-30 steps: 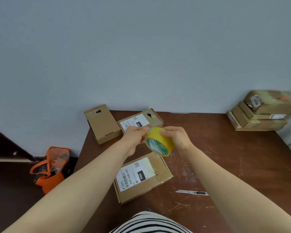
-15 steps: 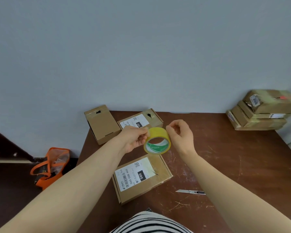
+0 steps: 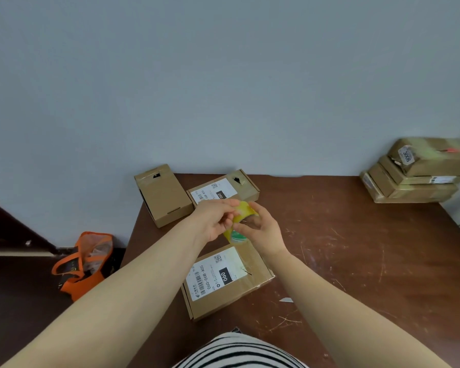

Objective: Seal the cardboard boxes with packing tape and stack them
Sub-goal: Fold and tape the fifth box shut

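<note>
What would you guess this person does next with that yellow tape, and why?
Likely peel the free end loose and press it onto the nearest box: the left hand and right hand both grip the yellow tape roll right above it.

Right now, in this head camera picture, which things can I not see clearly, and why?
Head view:
1. tape roll: mostly covered by the left hand and right hand; its loose end does not show.
2. cutter: only a pale tip shows; the right forearm hides the rest.
3. stacked boxes: blurred and cut by the right edge.
4. nearest box: the label's small print is too small to read.
</note>
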{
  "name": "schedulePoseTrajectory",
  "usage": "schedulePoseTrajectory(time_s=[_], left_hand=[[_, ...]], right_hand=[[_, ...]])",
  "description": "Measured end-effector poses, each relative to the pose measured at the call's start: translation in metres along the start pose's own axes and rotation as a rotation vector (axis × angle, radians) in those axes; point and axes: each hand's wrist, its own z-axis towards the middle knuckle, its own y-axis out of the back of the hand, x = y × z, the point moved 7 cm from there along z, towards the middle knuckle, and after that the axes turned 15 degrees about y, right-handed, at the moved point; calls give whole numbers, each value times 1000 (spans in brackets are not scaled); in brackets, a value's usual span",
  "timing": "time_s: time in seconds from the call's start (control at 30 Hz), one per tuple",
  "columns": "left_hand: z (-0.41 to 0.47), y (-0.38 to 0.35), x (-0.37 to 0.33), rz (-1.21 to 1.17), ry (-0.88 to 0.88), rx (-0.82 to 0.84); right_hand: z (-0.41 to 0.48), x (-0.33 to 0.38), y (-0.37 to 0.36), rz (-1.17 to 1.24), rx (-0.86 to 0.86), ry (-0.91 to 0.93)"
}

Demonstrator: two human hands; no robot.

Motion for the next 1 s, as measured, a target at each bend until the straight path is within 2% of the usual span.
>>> schedulePoseTrajectory(time_s=[0.13,0.23,0.33,0.47,0.57,0.67,0.87,1.0], left_hand=[[0,-1,0,61,19,-15],[-4,2,-6,346,-55,-85],[-9,-2,-14,712,-220,-132],[-10,-15,-25,1049,-564,-276],[-13,-26,-27,1172,-733,-296],[-3,-26,-19,1142,-676,-251],[19,-11,-17,1003,-572,-348],[40,-8,6,805,-341,-172]], right_hand=[[3,-5,2,41,-45,-40],[6,-8,6,86,-54,-78],[7,-6,9,132,-32,-126],[9,-1,10,118,-4,-135],[9,-2,16,122,-21,-120],[4,-8,20,159,-27,-141],[-6,-20,22,19,98,-135],[-10,-23,27,23,95,-138]])
